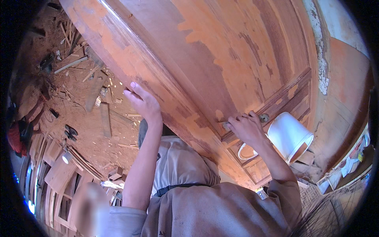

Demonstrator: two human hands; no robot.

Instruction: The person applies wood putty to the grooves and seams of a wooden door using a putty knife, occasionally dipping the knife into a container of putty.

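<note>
A large wooden door panel (189, 75) with orange patches on brown slants across the middle. My left hand (144, 103) is at the panel's near left edge, its fingers stretched out and nothing in them. On the lower right of the panel, my right hand (248, 128) is closed over a small greyish-green piece (263, 117) that shows on both sides of the fingers. Its exact kind is hidden by the hand. Right of that hand a white bucket (286, 132) lies tipped, orange stuff inside its mouth. A white round lid or rim (248, 152) shows beneath my right forearm.
Wood offcuts (106, 118) and shavings are strewn over the reddish ground at left, with a pair of dark sandals (71, 132). Stacked boards and frames (63, 177) stand at the lower left. A person in red (17, 136) is at the far left. A curved wooden piece (347, 106) stands at right.
</note>
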